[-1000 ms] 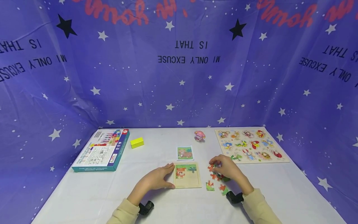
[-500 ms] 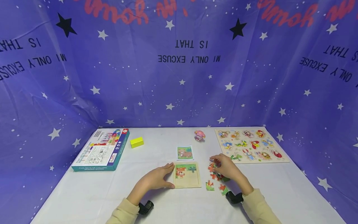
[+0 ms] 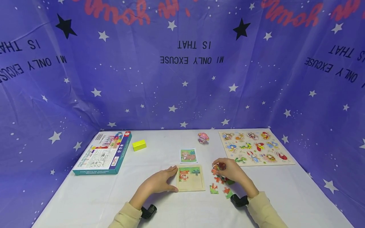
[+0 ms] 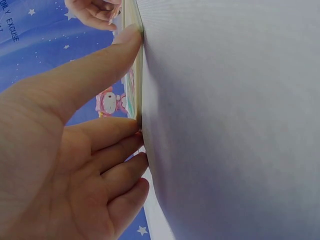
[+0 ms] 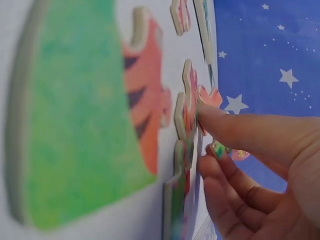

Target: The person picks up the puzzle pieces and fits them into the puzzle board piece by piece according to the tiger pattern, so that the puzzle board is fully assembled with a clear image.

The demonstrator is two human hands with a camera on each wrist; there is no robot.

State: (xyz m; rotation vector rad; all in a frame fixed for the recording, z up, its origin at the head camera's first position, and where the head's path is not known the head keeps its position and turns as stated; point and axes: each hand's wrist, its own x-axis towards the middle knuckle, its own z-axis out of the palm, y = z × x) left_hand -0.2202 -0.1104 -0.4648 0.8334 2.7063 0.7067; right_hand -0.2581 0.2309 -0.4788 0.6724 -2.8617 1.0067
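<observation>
Small flat wooden jigsaw piece, orange-striped tiger print (image 3: 217,167), lies at the far end of a scatter of loose orange-and-green puzzle pieces (image 3: 220,185) on the white table (image 3: 85,199), just right of the square pale-wood puzzle tray (image 3: 190,178). Right hand (image 3: 232,172) is over it, fingers curled down; in the right wrist view the fingertips (image 5: 212,117) press on the piece's edge (image 5: 189,107), but whether it is truly pinched or only touched I cannot tell. Judged: piece is light, stiff, thick enough to show a clean side wall, not fragile; printed face looks smooth, so likely to slide on the tabletop rather than lift if pushed from above. Best hold would be thumb and forefinger on opposite side edges, clear of the knobs and notches. Left hand (image 3: 158,183) lies flat beside the tray, fingers straight, thumb and fingertips (image 4: 131,37) against its left edge, holding nothing, bracing it. Tray carries two pieces already seated along its top row, a tiger face and a green one; the rest is bare wood. Behind the tray, a small picture card with the tiger scene (image 3: 188,155). Farther out: pink toy figure (image 3: 203,138), wooden peg board of animal shapes (image 3: 255,148) at right, yellow block (image 3: 139,145) and teal-sided printed box (image 3: 103,153) at left.
</observation>
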